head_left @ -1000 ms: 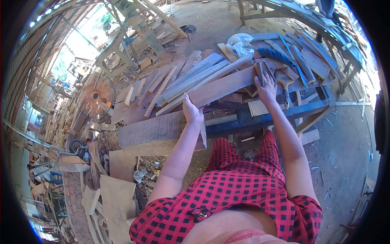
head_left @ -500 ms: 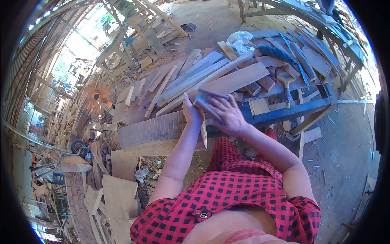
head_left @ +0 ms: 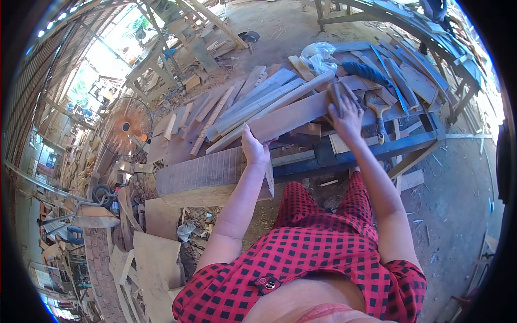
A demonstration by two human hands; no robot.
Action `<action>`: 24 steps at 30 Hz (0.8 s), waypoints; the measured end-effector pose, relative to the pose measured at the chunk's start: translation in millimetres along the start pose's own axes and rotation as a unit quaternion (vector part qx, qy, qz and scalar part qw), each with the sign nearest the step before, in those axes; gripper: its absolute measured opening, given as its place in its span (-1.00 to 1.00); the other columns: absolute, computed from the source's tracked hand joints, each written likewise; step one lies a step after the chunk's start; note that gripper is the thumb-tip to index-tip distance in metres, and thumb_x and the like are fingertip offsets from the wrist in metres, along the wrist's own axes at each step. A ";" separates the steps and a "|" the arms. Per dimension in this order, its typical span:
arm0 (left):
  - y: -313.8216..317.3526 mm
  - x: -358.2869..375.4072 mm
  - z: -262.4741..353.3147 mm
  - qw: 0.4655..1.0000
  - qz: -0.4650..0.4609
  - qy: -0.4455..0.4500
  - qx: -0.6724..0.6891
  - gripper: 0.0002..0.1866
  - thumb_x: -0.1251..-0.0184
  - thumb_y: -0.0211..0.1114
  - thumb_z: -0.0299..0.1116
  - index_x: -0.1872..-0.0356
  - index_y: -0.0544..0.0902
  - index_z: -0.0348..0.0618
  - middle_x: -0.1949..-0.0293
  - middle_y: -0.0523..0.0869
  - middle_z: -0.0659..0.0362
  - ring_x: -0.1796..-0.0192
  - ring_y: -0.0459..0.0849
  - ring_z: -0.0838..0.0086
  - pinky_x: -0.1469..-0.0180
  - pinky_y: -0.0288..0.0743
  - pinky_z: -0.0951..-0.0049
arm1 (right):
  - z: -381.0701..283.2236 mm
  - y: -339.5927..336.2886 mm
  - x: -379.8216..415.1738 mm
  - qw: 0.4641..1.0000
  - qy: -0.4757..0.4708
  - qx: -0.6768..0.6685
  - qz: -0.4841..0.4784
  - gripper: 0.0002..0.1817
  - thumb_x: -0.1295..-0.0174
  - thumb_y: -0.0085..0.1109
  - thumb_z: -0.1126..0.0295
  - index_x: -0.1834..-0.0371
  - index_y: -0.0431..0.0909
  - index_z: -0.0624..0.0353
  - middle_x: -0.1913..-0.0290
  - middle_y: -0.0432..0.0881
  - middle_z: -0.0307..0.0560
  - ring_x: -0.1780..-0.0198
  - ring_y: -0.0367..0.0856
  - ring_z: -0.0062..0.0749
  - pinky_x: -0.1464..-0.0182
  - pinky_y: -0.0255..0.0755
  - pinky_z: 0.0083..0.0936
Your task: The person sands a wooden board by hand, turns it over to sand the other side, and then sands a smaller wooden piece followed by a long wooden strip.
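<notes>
My left hand (head_left: 256,146) grips the near end of a long brown board (head_left: 293,116), its thumb up along the end. The board slants up to the right. At its far end my right hand (head_left: 347,114) holds a small grey-brown block (head_left: 337,97) against the board's face, fingers spread over the block. Below my left hand lies a thick timber beam (head_left: 202,175) with dark lines across its top. A brush (head_left: 379,110) with a worn handle lies just right of my right hand.
Planks (head_left: 258,102) are piled behind the board, with a clear plastic bag (head_left: 319,56) and dark blue cloth (head_left: 366,72) on them. A blue metal frame (head_left: 388,145) runs below. A round fan (head_left: 126,127) stands at left. Another bench (head_left: 398,24) is at upper right.
My right hand has slid with the block from near my left hand to the board's far end, up and to the right. My left hand keeps its hold.
</notes>
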State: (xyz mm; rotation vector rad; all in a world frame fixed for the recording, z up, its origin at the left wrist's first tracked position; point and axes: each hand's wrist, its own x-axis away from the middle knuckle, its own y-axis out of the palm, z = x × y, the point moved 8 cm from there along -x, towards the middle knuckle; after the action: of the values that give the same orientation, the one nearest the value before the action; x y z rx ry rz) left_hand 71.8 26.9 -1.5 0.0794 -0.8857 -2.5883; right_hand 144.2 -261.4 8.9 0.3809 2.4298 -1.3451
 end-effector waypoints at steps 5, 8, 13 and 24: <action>-4.8 -4.7 -2.1 1.000 -0.020 0.006 -0.016 -0.50 -0.47 -0.23 0.03 -0.06 0.46 -0.17 0.10 0.61 0.06 0.15 0.66 0.24 0.30 0.60 0.22 | -125.2 -18.3 69.4 0.973 -0.191 -0.100 -0.078 -0.38 -0.26 0.03 0.03 -0.39 0.24 -0.07 -0.36 0.28 0.04 -0.42 0.13 -0.08 -0.40 -0.21 0.06; -23.0 -24.0 -20.6 0.997 -0.046 -0.022 0.061 -0.51 -0.48 -0.23 0.02 -0.06 0.46 -0.17 0.10 0.61 0.07 0.10 0.65 0.29 0.23 0.60 0.27 | -168.6 -17.8 102.3 0.931 -0.313 -0.169 -0.082 -0.35 -0.22 0.08 0.05 -0.40 0.20 -0.15 -0.30 0.35 0.01 -0.37 0.22 -0.11 -0.36 -0.16 0.20; -9.7 -10.8 -9.1 0.998 -0.018 0.001 0.053 -0.50 -0.48 -0.23 0.01 -0.05 0.46 -0.19 0.09 0.61 0.06 0.10 0.66 0.28 0.24 0.59 0.26 | -154.5 -18.7 82.8 0.937 -0.305 -0.123 -0.118 -0.38 -0.25 0.05 0.03 -0.37 0.26 -0.07 -0.34 0.31 -0.03 -0.42 0.16 -0.18 -0.39 -0.25 0.15; 0.2 0.3 0.0 1.000 -0.006 -0.006 -0.002 -0.51 -0.44 -0.19 0.05 -0.05 0.42 -0.14 0.12 0.62 0.07 0.20 0.66 0.22 0.36 0.56 0.21 | 10.6 -0.7 -39.1 0.996 0.043 -0.026 -0.072 -0.32 -0.30 -0.22 -0.20 -0.38 0.26 -0.06 -0.40 0.25 -0.08 -0.46 0.08 -0.22 -0.42 -0.31 0.07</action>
State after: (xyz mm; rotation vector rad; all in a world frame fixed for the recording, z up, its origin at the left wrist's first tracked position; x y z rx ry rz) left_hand 71.6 26.6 -1.3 0.0682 -0.8873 -2.6046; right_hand 181.1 -273.5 20.3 0.2591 2.6008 -1.3451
